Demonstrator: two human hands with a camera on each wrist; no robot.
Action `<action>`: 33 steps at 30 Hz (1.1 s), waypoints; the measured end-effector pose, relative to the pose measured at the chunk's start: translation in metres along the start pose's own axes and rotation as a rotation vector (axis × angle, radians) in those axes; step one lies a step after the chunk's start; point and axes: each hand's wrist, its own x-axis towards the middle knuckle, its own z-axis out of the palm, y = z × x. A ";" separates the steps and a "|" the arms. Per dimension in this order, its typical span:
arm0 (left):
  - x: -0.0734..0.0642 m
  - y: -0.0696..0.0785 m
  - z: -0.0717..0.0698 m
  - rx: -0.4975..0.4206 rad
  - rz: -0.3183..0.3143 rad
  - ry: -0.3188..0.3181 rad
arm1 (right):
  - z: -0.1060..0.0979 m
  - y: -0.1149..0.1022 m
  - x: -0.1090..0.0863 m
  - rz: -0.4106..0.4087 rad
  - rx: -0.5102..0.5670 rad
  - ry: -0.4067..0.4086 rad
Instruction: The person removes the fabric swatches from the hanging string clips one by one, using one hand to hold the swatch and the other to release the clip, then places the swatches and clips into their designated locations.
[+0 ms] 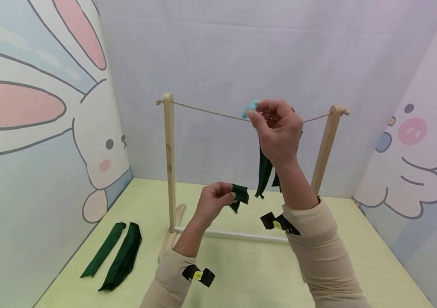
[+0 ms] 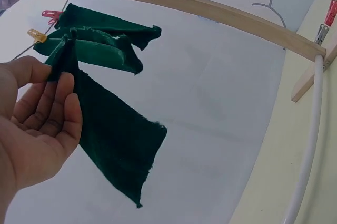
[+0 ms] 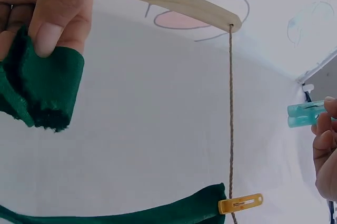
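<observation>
In the head view my left hand (image 1: 212, 201) pinches a dark green cloth strip (image 1: 240, 193) between thumb and fingers, below the twine. Its loose end hangs down in the left wrist view, where the strip (image 2: 118, 134) looks long with a frayed edge. Higher up, my right hand (image 1: 281, 128) grips a light blue clothespin (image 1: 249, 110) by the twine line (image 1: 211, 112); the right wrist view shows the clothespin (image 3: 305, 114) apart from the cloth. Other green strips (image 2: 95, 50) hang from the line, held by a yellow clothespin (image 2: 37, 36) and a red clothespin (image 2: 51, 15).
The twine runs between two wooden posts (image 1: 169, 162) with a white bar (image 1: 237, 235) low between them. Two more green strips (image 1: 120, 256) lie on the table at the left. A red clothespin (image 2: 331, 12) and a grey clothespin (image 2: 321, 33) are near the right post's foot.
</observation>
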 end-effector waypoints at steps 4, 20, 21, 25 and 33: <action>-0.006 0.001 -0.002 -0.019 -0.017 0.000 | -0.003 -0.001 -0.005 -0.004 -0.009 -0.033; -0.037 0.000 -0.007 -0.118 -0.110 0.090 | -0.030 0.007 -0.057 0.100 0.120 -0.095; -0.040 0.000 -0.008 -0.117 -0.112 0.096 | -0.032 0.007 -0.060 0.118 0.129 -0.096; -0.049 0.000 -0.013 -0.124 -0.100 0.128 | -0.039 0.003 -0.074 0.195 0.174 -0.103; -0.075 0.000 -0.022 -0.181 -0.069 0.191 | -0.041 -0.013 -0.122 0.457 0.278 0.030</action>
